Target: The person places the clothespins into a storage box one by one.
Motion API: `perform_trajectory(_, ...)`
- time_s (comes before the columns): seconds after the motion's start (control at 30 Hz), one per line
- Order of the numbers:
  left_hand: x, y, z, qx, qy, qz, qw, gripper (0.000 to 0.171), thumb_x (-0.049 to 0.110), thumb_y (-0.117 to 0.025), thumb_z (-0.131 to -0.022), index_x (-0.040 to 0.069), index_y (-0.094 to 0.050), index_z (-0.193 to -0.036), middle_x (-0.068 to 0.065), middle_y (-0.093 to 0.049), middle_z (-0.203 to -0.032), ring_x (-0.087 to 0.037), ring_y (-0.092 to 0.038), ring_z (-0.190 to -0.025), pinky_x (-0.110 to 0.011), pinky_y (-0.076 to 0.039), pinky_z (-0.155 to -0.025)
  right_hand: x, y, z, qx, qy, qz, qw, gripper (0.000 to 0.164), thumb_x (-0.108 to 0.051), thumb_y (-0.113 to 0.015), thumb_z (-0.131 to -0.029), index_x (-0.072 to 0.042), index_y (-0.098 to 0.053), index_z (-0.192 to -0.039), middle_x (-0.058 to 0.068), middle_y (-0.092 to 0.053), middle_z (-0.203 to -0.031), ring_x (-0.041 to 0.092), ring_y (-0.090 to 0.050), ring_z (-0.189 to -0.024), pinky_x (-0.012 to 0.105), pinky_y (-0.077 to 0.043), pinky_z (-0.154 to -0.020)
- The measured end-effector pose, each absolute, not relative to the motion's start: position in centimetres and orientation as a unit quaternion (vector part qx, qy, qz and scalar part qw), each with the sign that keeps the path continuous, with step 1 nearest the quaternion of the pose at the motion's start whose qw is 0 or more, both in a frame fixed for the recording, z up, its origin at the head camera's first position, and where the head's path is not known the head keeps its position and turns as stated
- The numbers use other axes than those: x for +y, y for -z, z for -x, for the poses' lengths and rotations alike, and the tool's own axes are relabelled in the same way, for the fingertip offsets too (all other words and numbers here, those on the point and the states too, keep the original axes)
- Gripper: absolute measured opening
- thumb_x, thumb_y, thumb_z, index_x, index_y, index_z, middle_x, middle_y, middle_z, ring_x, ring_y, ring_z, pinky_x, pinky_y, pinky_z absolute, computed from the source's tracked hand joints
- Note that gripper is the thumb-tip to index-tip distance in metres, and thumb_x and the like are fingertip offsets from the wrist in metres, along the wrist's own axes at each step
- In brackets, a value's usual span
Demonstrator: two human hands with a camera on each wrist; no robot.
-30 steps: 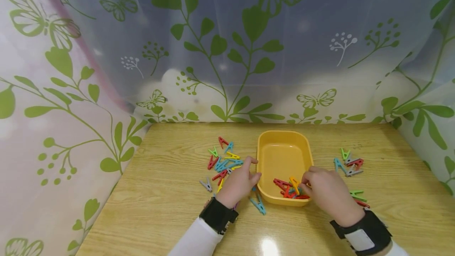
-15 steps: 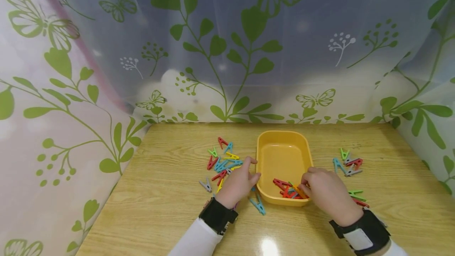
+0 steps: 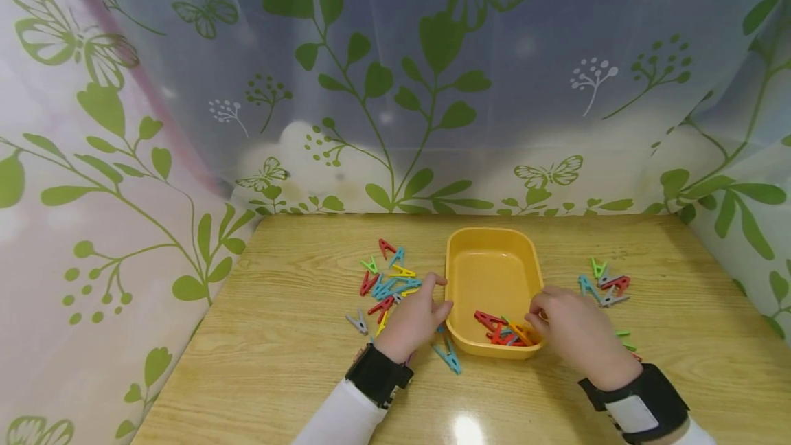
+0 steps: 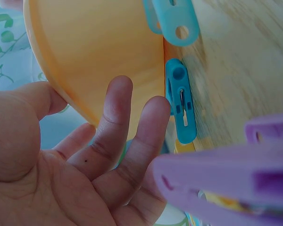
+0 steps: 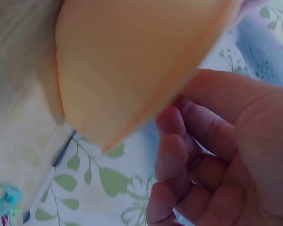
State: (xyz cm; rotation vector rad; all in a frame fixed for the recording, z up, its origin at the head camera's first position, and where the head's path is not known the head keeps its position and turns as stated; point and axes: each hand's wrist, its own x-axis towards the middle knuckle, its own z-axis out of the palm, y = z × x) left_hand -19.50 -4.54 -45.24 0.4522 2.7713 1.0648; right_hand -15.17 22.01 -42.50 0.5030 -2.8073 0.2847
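Note:
A yellow plastic tray (image 3: pixel 494 280) stands on the table with red, orange, green and blue clothespins (image 3: pixel 491 321) in its near end. My left hand (image 3: pixel 415 316) is at its left side, fingers relaxed; in the left wrist view the thumb (image 4: pixel 45 98) touches the rim. A purple clothespin (image 4: pixel 217 174) and a teal clothespin (image 4: pixel 181 101) are close by that hand. My right hand (image 3: pixel 571 328) hangs over the tray's near right edge with loosely curled fingers (image 5: pixel 172 155) and nothing visible between them. The rim hides its thumb tip in the right wrist view.
Loose clothespins (image 3: pixel 384 286) of several colours lie left of the tray, with a blue clothespin (image 3: pixel 448 354) nearer me. Another group of clothespins (image 3: pixel 608 287) lies to the right. A patterned curtain (image 3: pixel 395 88) closes off the table (image 3: pixel 296 335) behind and at the sides.
The orange clothespin has left my right fingers and lies on the others in the tray. My right hand has drawn back slightly to the right. My left hand has stayed put.

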Motion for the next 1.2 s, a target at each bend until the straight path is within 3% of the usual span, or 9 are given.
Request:
perform_trajectory(0.33,-4.4,45.1,19.4,0.92,-0.357,-0.147,0.07,0.039,0.027,-0.061,-0.105,0.016,-0.048,-0.14,0.004,-0.06,-0.07,-0.011,-0.05,-0.051,-0.025,-0.035,-0.049,26.4,40.7,15.9,-0.981,-0.085,-0.119,0.125,0.014,-0.014,-0.081,-0.088,-0.004,-0.073,-0.088,0.001,-0.061,-0.072,0.014,-0.054,-0.06,0.034,-0.047,-0.054)
perform_trajectory(0.63,-4.5,45.2,19.4,0.92,-0.356,-0.15,0.072,0.039,0.028,-0.061,-0.105,0.016,-0.048,-0.14,0.003,-0.063,-0.073,-0.01,-0.051,-0.052,-0.025,-0.036,-0.049,29.9,40.9,16.7,-0.991,-0.088,-0.093,0.042,0.011,-0.01,-0.077,-0.09,0.0,-0.073,-0.091,0.004,-0.066,-0.077,0.015,-0.059,-0.064,0.037,-0.051,-0.057)
perform_trajectory(0.9,-4.5,45.3,19.5,0.92,-0.357,-0.147,0.07,0.039,0.028,-0.061,-0.105,0.016,-0.049,-0.14,-0.003,-0.073,-0.087,-0.008,-0.057,-0.059,-0.025,-0.04,-0.052,31.8,41.8,17.9,-0.993,-0.088,-0.075,-0.026,0.012,-0.01,-0.071,-0.095,0.002,-0.073,-0.097,0.006,-0.069,-0.08,0.017,-0.062,-0.069,0.041,-0.053,-0.062)
perform_trajectory(1.2,-4.5,45.5,19.6,0.919,-0.359,-0.147,0.07,0.038,0.028,-0.06,-0.106,0.016,-0.048,-0.14,-0.006,-0.076,-0.094,-0.007,-0.058,-0.061,-0.025,-0.041,-0.053,33.3,43.1,17.4,-0.99,-0.079,-0.115,-0.002,0.007,-0.005,-0.073,-0.091,0.002,-0.073,-0.092,0.01,-0.071,-0.084,0.023,-0.067,-0.074,0.046,-0.056,-0.068)
